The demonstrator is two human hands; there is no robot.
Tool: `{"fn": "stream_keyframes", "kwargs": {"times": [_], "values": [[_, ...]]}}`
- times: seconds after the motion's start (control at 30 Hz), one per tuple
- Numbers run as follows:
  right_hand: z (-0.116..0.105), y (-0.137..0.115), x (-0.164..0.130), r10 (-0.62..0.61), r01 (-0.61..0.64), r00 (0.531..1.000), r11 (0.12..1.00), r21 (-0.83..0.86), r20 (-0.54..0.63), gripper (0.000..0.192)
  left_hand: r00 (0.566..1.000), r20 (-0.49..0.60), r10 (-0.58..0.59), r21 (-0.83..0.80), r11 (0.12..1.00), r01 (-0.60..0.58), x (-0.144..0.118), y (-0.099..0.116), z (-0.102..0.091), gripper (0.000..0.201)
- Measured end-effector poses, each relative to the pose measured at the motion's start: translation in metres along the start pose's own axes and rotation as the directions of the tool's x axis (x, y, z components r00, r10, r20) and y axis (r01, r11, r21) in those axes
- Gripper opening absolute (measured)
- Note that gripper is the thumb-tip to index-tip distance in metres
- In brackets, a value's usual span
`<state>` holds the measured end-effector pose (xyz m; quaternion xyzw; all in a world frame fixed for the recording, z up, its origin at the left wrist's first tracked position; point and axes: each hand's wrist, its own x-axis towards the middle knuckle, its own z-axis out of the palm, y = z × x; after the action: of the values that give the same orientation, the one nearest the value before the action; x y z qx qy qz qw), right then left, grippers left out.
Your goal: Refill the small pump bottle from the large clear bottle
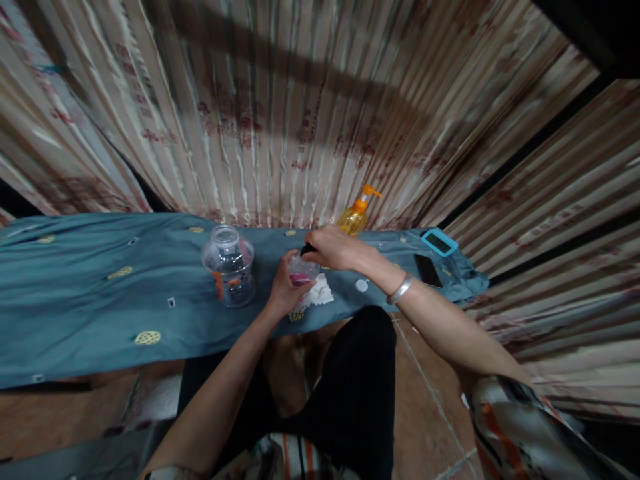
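Both hands on a small clear jar

While your left hand [285, 288] grasps the small clear jar [301, 272] upright, long axis vertical, your right hand [334, 248] clenches its dark lid [308, 251] on top. It stands on a teal cloth [100, 293] covering the table, near a big clear jar [229, 265]; striped curtains [280, 113] hang behind.

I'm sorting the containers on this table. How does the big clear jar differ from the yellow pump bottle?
The clear jar is colourless and see-through; the pump bottle is yellow.
The jar is wide, squat and open-mouthed with no lid; the bottle is slimmer and topped by an orange pump.
The jar stands left of the left hand; the bottle stands behind the right hand, by the curtain.
Both stand upright on the blue cloth.
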<state>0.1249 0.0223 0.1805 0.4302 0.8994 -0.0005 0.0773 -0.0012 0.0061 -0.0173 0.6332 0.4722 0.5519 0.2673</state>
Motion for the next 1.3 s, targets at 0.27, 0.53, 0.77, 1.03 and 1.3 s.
{"fn": "stream_keyframes", "kwargs": {"times": [0.27,0.53,0.77,1.03,1.3], "values": [[0.002,0.001,0.004,0.051,-0.050,0.998,0.998,0.027,-0.045,0.034,1.000,-0.017,-0.010,0.007,1.000,0.011,0.001,0.003,0.000,0.075],[0.006,0.001,0.001,-0.004,0.007,1.000,0.993,0.115,-0.027,0.023,1.000,-0.005,-0.021,-0.024,0.999,0.021,0.000,0.002,0.000,0.077],[0.033,0.022,-0.013,0.144,-0.089,0.982,0.927,0.364,-0.126,0.034,1.000,-0.008,-0.020,-0.027,0.999,0.020,-0.001,0.005,-0.002,0.078],[0.159,0.020,-0.020,0.511,-0.429,0.859,0.744,0.512,-0.023,0.041,0.997,-0.041,-0.060,-0.006,0.998,0.060,-0.001,0.013,-0.001,0.074],[0.200,-0.001,-0.016,0.525,-0.421,0.848,0.585,0.694,0.071,0.037,0.990,-0.102,-0.101,-0.039,0.994,0.098,0.001,0.021,0.003,0.073]]}}
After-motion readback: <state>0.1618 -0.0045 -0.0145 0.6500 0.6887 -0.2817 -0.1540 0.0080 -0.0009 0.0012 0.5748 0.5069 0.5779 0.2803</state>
